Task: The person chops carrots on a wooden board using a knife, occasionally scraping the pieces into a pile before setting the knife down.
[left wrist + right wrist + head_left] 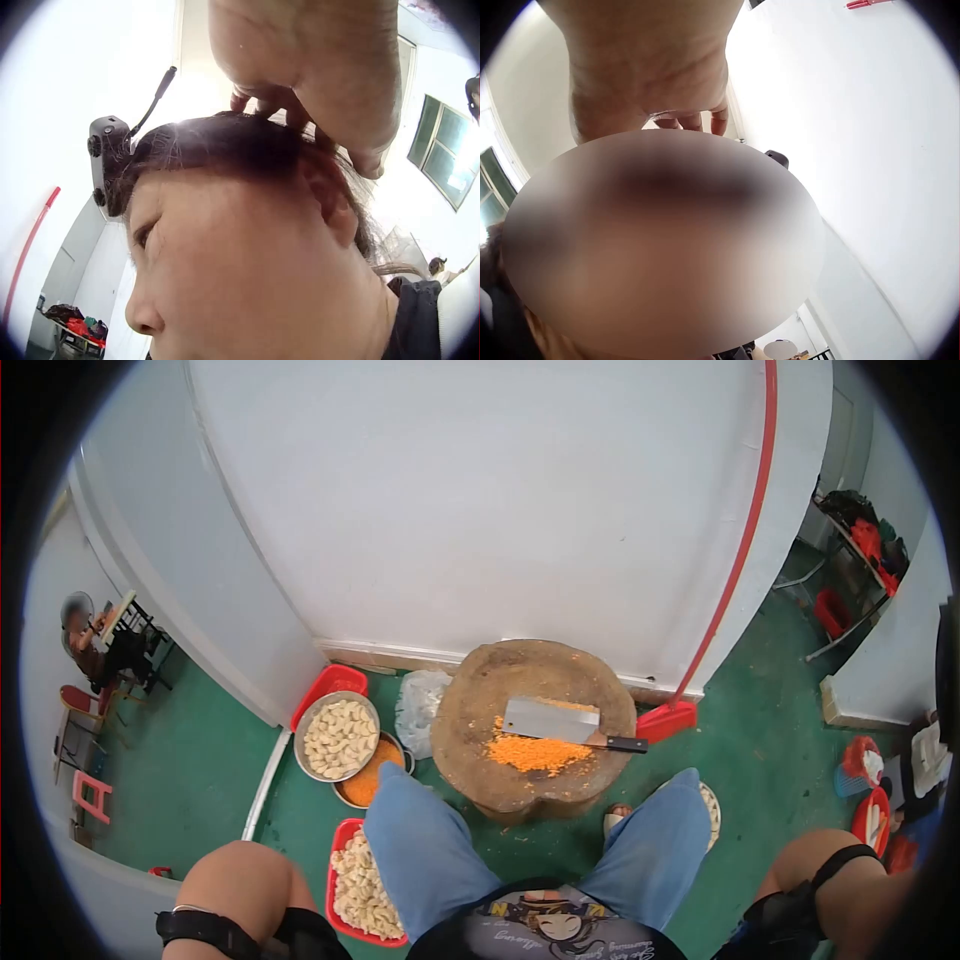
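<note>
Both hands are raised to the wearer's head, out of the head view, where only the bent arms show at the lower corners. In the left wrist view the left hand (315,67) touches the hair on top of the head, its fingertips hidden partly behind the head. A black camera mount (109,161) sits at the forehead. The right hand (652,67) is at the head's other side, fingertips hidden behind a blurred area. Down in front, a cleaver (545,720) lies flat on a round wooden chopping block (465,700), beside a heap of finely chopped orange bits (540,754).
Left of the block stand a metal bowl of pale curved pieces (340,737), a pot of orange bits (362,788) and a clear plastic bag (420,710). A red basket (333,890) is by the left leg. A red long-handled broom (668,722) leans against the wall.
</note>
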A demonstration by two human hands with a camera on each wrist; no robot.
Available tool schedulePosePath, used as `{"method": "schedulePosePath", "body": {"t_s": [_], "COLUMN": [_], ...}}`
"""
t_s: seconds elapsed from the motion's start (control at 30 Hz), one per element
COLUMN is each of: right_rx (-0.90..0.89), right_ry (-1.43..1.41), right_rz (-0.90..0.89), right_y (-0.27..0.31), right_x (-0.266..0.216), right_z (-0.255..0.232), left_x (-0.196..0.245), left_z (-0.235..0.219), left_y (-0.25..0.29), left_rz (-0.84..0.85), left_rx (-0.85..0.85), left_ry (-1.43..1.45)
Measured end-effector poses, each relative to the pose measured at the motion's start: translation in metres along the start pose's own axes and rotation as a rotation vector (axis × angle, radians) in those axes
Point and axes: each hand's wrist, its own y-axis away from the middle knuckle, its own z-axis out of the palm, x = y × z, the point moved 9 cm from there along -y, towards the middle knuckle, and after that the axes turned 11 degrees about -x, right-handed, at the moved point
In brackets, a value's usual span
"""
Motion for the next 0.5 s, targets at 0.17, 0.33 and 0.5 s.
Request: {"method": "schedulePosePath", "body": {"t_s": [0.17,0.33,0.5], "right_rx": [0.073,0.368,0.261], "right_ry": [-0.074,-0.116,-0.060], "right_rz": [0.163,0.557,0.569], "right_y": [0.034,0.096,0.107], "right_x": [0.048,0.133,0.149], "right_z": [-0.008,0.015,0.040], "left_x": [-0.008,-0.012,-0.015], "left_z": [-0.001,0.002,0.000], "left_y": [0.004,0.010,0.012], "left_rz": [-0.011,-0.015,-0.028], "left_rx": [0.017,0.027,0.024], "left_ry": [0.005,-0.003,-0.016]}}
